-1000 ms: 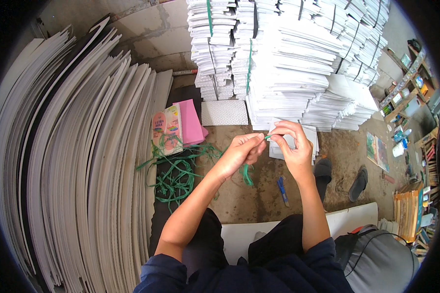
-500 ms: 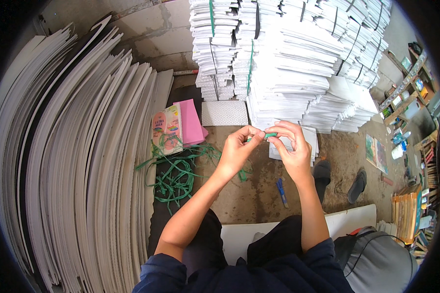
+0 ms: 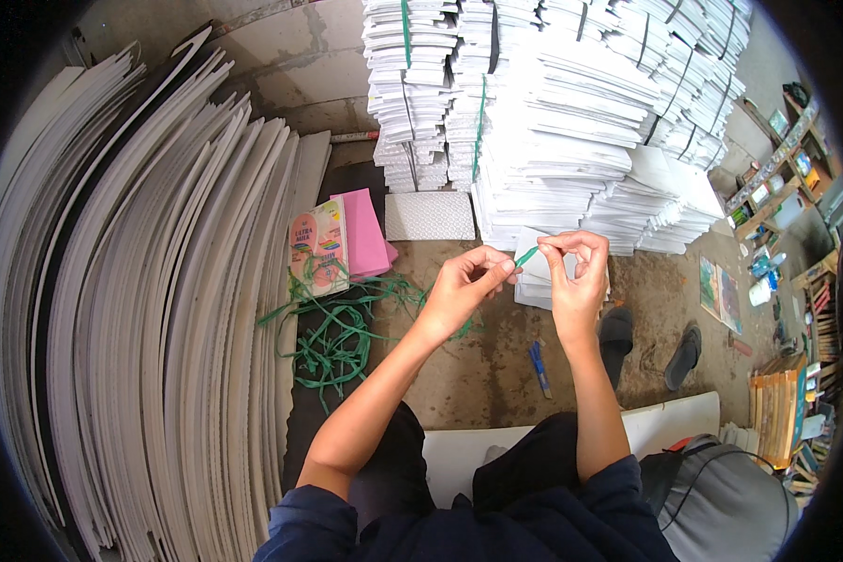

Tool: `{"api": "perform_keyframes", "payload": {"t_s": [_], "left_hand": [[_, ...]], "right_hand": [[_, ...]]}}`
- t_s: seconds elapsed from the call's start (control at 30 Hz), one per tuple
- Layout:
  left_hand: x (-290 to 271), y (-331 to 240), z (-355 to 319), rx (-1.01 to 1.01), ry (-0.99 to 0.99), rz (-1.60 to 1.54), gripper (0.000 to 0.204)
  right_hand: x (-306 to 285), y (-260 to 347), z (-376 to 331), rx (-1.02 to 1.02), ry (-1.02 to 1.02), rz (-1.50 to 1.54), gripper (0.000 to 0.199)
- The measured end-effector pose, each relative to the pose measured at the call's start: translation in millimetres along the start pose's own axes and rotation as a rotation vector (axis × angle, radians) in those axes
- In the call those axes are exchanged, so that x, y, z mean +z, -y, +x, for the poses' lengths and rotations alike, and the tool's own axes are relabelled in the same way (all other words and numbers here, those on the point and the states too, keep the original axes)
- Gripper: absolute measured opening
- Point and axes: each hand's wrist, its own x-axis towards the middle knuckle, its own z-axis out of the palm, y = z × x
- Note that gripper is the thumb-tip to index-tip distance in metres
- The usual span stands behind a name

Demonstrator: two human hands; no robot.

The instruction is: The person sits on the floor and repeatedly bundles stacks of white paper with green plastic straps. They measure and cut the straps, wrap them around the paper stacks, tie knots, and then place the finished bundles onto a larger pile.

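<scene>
Between my two hands a short piece of green plastic strip (image 3: 526,256) is stretched at a slant. One end is pinched by the thumb and fingers of my left hand (image 3: 466,292). The thumb and forefinger of my right hand (image 3: 577,281) grip the other end, its remaining fingers curled. Beneath and behind the hands lies a small pile of white sheets (image 3: 534,292), partly covered by them. A tangle of green strips (image 3: 332,345) rests on the floor to the left of my left hand. Nearer me, a blue cutter knife (image 3: 539,367) lies on the floor.
Tall stacks of white sheets (image 3: 571,122), some strapped, rise at the back. Large boards (image 3: 159,309) stand on edge along the left. Pink sheets (image 3: 367,234) and a printed carton piece (image 3: 318,245) lie beside them. Dark slippers (image 3: 684,356) and cluttered shelves (image 3: 806,159) are at right.
My hands have moved apart slightly, the right one shifting right. More of the green strip now shows between them, tilted up toward the right hand.
</scene>
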Motion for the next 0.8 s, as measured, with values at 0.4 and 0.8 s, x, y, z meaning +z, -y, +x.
{"api": "perform_keyframes", "payload": {"t_s": [0.4, 0.8], "left_hand": [[5, 2, 1, 0.227, -0.389, 0.182, 0.015], [4, -6, -2, 0.630, -0.340, 0.841, 0.027]], "right_hand": [[30, -6, -25, 0.060, 0.091, -0.102, 0.023], [24, 3, -19, 0.100, 0.127, -0.102, 0.020]]}}
